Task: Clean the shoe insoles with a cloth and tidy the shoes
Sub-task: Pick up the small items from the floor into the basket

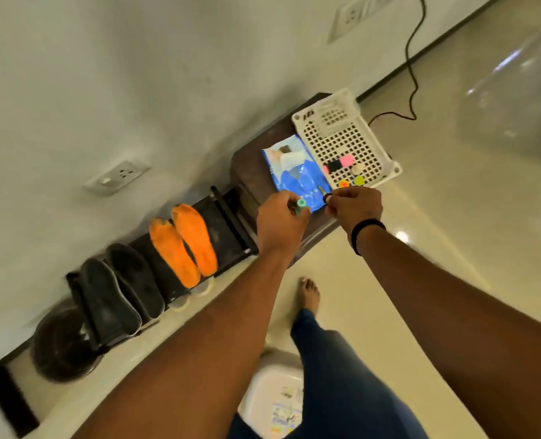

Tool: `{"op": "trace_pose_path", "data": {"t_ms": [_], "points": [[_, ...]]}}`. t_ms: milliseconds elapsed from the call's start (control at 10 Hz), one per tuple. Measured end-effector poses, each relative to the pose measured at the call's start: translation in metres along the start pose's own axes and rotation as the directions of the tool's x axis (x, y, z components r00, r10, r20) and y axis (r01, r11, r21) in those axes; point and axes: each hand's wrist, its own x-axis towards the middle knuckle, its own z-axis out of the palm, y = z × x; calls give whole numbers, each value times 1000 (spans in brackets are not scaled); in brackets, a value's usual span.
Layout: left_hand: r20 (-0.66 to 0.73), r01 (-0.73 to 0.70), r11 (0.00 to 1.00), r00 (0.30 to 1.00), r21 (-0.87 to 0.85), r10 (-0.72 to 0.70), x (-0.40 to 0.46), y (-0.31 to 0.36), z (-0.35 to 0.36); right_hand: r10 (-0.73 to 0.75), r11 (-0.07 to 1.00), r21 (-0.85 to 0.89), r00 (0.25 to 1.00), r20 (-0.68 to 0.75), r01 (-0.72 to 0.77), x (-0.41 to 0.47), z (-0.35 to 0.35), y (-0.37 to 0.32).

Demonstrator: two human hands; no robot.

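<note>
Head view: left hand [281,221] grips small green-tipped tube [299,206]; right hand [354,205] pinches small dark cap [326,198], likely just pulled apart, both over blue wipes pack [297,172] on dark stool [247,172]. White basket [386,156] beside pack keeps small bits together. Orange insoles [185,245] and black insoles [123,291] lie on shoe rack [231,217] by wall, seemingly laid out for wiping; no cloth in either hand.

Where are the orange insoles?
The orange insoles lie side by side on the dark shoe rack by the wall, between the black shoes and the left hand.
</note>
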Motion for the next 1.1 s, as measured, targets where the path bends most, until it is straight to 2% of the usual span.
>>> {"op": "trace_pose_path", "data": {"t_ms": [200,400,600,800,1000,1100], "points": [[109,-66,989,993,131,52,55,59,115,104,994,44,974,-199,-97,108,-71,27],[45,-110,966,994,233,102,120,72,174,60,998,33,966,-253,-53,169,-83,29],[-2,-130,933,990,336,138,170,60,207,45,993,-98,971,-236,-70,213,-60,35],[60,-190,891,981,412,182,190,50,223,-18,978,-205,969,-245,-34,235,-51,29],[133,-211,873,977,440,169,194,49,216,-128,908,-418,973,-191,38,237,-49,22],[123,-216,873,976,437,180,184,52,208,-162,881,-469,970,-182,59,231,-52,20]]}}
